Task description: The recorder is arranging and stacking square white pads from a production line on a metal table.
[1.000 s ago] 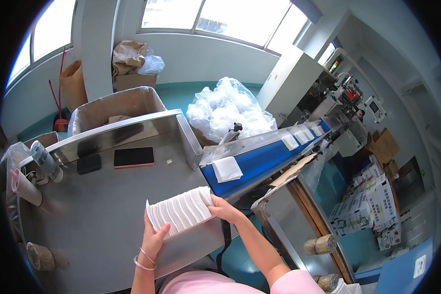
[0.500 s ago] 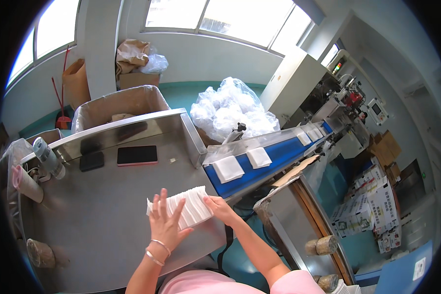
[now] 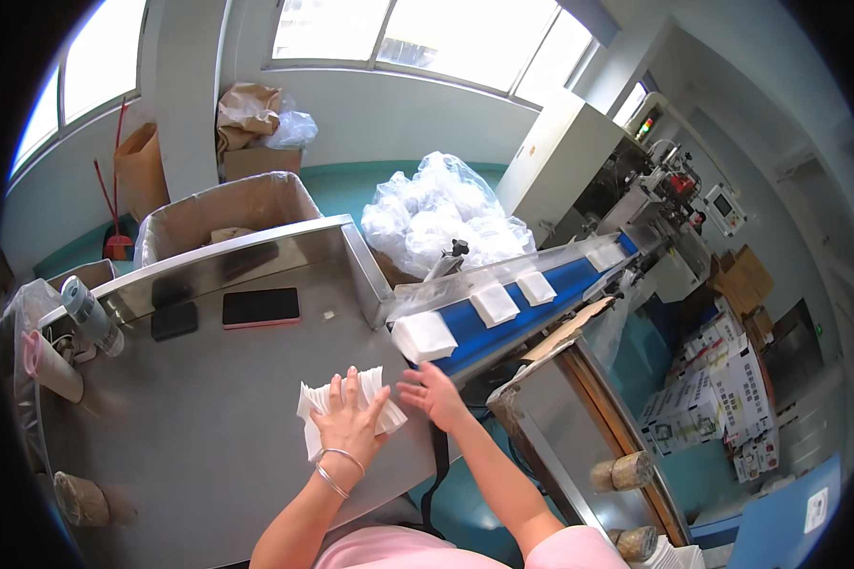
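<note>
Head cam: worker's left grip (image 3: 349,422) lies across a stack of white folded sheets (image 3: 311,403), fingers spread wide over the top, thumb out toward the near R side; how firmly it presses, can't tell. Stack sits directly under that grip, over the near R part of a steel tabletop (image 3: 209,427), pleats fanned unevenly; whether its underside touches metal is hidden. Two silver bangles (image 3: 334,474) circle the wrist just below the left grip.

Right grip (image 3: 436,396), palm partly turned up, fingers loosely apart w/ nothing btwn them, is just R of the stack. Immed. beyond its fingertips, a thick white bundle (image 3: 423,337) sits at the near end of a blue conveyor belt (image 3: 470,339); contact btwn the two, can't tell. Farther from the right grip, up the belt, come a second white bundle (image 3: 493,305) and a third white bundle (image 3: 536,288), well spaced.

Beyond and L of the left grip: black phone w/ reddish edge (image 3: 261,307), small dark flat item (image 3: 174,321) next to it, then a clear bottle (image 3: 92,318) and pink-handled cup (image 3: 55,368) at far L. Brown roll (image 3: 81,500) stands well L of the left grip, nearer the worker. Clear plastic bags (image 3: 446,213) heap up well beyond both.
</note>
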A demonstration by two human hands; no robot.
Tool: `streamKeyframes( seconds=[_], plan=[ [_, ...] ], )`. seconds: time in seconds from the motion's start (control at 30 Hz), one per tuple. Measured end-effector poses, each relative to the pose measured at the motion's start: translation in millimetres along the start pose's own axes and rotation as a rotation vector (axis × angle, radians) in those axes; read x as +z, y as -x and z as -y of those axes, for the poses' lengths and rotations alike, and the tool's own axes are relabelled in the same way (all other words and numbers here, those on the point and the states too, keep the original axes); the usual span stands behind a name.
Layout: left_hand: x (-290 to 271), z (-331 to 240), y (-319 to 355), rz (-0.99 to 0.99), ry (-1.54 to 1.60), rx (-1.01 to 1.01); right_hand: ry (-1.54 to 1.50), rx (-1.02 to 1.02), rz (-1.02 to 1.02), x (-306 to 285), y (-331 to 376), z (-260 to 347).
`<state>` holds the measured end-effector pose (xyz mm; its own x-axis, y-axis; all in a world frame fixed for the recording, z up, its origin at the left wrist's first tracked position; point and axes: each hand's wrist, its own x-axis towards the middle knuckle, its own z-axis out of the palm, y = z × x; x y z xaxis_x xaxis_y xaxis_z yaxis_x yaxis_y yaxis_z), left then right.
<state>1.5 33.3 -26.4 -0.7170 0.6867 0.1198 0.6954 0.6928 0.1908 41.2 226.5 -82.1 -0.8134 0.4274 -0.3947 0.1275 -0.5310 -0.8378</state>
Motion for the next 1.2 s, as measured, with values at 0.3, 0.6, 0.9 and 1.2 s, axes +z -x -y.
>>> streamKeyframes(
  seconds=[0.3,0.6,0.9,1.2],
  plan=[
    [-1,-9,-5,0.024,0.029,0.025,0.488,-0.129,0.342,20,21,3],
    [2,-13,-5,0.029,0.055,0.011,0.661,0.031,0.410,8,10,7],
    [-1,-11,-3,0.013,0.064,0.042,-0.048,-0.037,-0.213,-14,-8,10],
    [1,-12,-4,-0.028,0.138,0.053,0.647,-0.075,0.292,17,19,8]
  ],
)
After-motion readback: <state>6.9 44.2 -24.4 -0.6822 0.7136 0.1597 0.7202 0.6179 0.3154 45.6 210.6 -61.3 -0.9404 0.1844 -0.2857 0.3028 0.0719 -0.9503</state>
